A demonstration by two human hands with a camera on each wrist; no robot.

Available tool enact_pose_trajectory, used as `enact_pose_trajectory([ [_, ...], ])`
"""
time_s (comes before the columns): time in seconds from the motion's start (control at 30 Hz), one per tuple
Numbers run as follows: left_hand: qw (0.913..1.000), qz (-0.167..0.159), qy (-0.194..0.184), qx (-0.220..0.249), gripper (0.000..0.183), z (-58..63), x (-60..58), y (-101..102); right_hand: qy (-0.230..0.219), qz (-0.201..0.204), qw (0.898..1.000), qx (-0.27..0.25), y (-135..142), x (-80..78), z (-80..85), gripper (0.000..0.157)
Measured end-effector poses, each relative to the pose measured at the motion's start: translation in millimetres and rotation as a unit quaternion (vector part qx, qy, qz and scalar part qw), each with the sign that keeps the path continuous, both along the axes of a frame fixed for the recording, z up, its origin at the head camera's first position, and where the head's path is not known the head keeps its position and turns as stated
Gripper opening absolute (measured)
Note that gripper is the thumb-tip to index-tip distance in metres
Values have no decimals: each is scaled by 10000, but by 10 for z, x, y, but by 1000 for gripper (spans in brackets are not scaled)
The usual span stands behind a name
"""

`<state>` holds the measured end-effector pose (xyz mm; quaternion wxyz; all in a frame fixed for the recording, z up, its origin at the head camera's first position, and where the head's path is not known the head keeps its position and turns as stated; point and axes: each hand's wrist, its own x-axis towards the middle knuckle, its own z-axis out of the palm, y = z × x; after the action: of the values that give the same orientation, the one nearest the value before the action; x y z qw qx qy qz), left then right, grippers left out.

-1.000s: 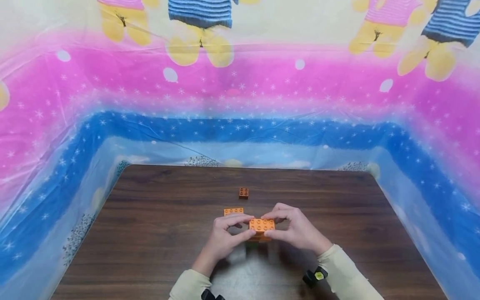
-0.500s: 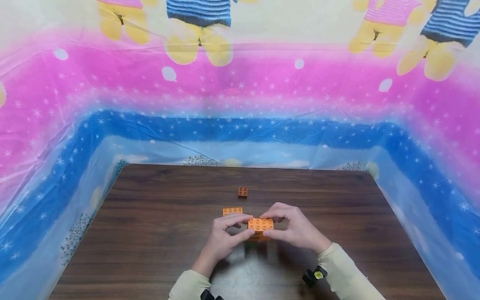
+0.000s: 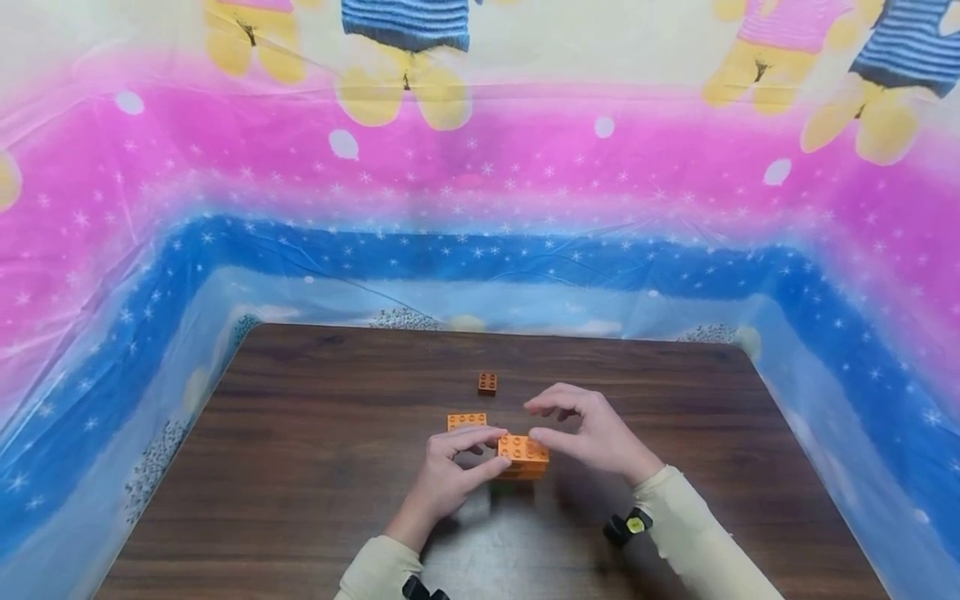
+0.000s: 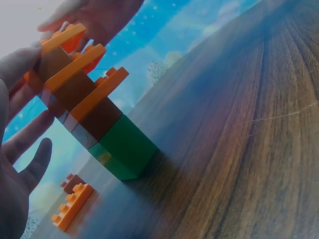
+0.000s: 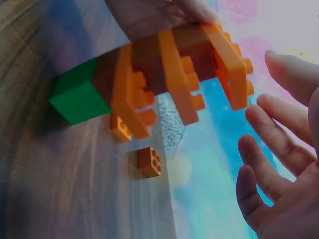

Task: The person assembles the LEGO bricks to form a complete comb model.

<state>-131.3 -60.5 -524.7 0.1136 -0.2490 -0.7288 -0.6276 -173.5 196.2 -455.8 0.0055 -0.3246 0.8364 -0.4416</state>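
Note:
A tower of toy building blocks [image 3: 517,457] stands upright on the table. Its base is a green block [image 4: 124,147], with brown bricks and thin orange plates alternating above, the plates jutting out to the right. On top is an orange plate [image 5: 229,62] with its studs up. My left hand [image 3: 450,467] pinches the tower's upper left side between thumb and fingers. To the right, my right hand [image 3: 600,433] holds nothing, fingers spread and apart from the tower, its thumb overlapping the top plate's right end in the head view.
Behind the tower to the left lies a loose orange plate [image 3: 467,420]. A single brown brick [image 3: 487,383] sits farther back on the dark wooden table [image 3: 315,400]. A patterned cloth [image 3: 480,258] hangs behind the table.
My right hand has let go of the top orange plate, fingers lifting up and away from it. My left hand keeps its grip, and the loose pieces have not moved.

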Motion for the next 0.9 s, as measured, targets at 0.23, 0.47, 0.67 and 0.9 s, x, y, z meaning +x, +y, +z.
enact_pose_trajectory([
  [0.23, 10000, -11, 41, 43, 31, -14, -7, 2, -333, -434, 9982, -250, -21, -223, -27, 36],
  [0.47, 10000, 23, 20, 15, 30, -6, -7, 8, -697, -736, 9943, -334, -26, -443, -156, 39],
  [0.67, 9999, 78, -154, -4, 30, -4, 20, 11, -1054, -916, 9896, -353, -39, -550, -282, 45],
  [0.9, 10000, 70, -16, 34, 30, -19, 20, 14, -954, -1056, 9896, -189, -70, -687, -427, 50],
])
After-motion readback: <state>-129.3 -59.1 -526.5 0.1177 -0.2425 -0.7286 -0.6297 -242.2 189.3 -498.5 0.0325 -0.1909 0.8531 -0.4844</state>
